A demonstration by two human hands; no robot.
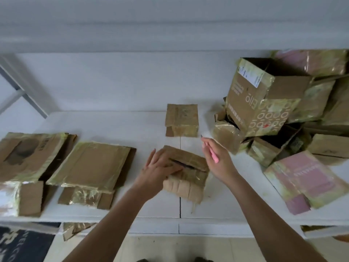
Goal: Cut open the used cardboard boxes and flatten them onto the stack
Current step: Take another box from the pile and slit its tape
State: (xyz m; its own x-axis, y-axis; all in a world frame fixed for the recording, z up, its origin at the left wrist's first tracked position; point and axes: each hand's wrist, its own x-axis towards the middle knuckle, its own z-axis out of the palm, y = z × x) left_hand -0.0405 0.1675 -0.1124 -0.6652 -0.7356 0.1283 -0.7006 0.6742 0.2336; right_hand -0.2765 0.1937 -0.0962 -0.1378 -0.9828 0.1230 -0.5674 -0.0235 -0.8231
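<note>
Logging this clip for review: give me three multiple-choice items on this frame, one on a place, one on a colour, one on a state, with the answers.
1. Where does the pile of uncut boxes sit on the table?
A. right side
B. left side
C. under the table

2. What colour is the cutter in the right hand?
A. black
B. pink
C. green

3. What state is the small box under the left hand in?
A. fully flattened
B. sealed, untouched
C. slit open along its top

Answers:
1 A: the heaped boxes stand at the right, while flattened ones lie at the left.
2 B: a pink handle shows between the fingers.
3 C: a dark cut runs across its taped top, and it still has height.
</note>
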